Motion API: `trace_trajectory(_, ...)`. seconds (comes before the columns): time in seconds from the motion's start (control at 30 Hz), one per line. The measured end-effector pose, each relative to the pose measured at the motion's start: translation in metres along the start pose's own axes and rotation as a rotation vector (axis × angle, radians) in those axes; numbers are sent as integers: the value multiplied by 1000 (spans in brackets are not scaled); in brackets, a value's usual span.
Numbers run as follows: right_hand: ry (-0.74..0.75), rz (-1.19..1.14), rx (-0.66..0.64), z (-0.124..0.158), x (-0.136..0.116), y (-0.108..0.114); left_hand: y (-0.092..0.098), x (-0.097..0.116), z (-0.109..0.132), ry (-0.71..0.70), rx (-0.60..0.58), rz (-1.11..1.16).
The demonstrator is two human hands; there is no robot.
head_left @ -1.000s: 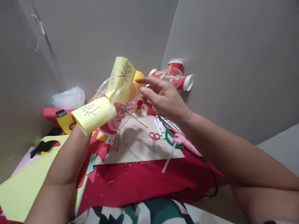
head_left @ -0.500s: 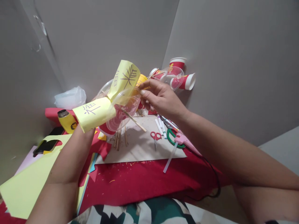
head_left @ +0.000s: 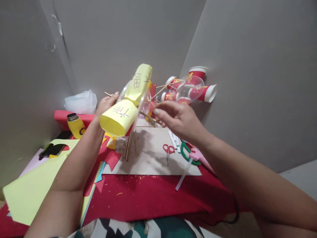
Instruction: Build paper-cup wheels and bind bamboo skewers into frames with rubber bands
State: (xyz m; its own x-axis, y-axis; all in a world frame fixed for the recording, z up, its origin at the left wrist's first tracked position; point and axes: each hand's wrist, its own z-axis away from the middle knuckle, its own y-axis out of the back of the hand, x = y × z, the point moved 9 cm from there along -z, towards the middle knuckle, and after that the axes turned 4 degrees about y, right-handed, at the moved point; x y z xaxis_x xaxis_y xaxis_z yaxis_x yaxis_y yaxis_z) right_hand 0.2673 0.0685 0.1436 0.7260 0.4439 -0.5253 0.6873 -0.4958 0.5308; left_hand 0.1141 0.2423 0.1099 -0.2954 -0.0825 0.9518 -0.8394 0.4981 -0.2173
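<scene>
- Right hand (head_left: 174,115): thumb and index look pinched on the thin stick (head_left: 150,103); contact partly masked.
- Stick's axis slants up-left from those fingertips. Right is the nearer hand.
- Clear disc (head_left: 141,107) lies left of the right fingertips, tilted near edge-on, between the hands.
- Left hand (head_left: 106,105) at disc's far-left side, fingers curled; what they grip is hidden, can't tell.
- Lower yellow roll (head_left: 119,119) and upper yellow roll (head_left: 138,82) sit against disc, left of it.
- Marker writing: lower looks like 福, tilted; upper shows 田, rest curves away.
- Yellow bottle (head_left: 76,127): lion picture, no legible text. Red cup (head_left: 198,72): yellow print, no readable brand.
</scene>
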Motion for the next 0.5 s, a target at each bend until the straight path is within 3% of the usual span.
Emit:
trace_trajectory(0.13,95,365,-93,5,0,-15,1,4,3,-10,64,66)
trace_trajectory(0.23,240,541,-44,4,-3,-20,-6,6,7,-35,48,83)
trace_trajectory(0.33,308,441,-24,3,1,-24,-15,11,13,-86,-29,88)
trace_trajectory(0.5,113,38,41,4,27,-17,-21,25,24,-153,-83,0)
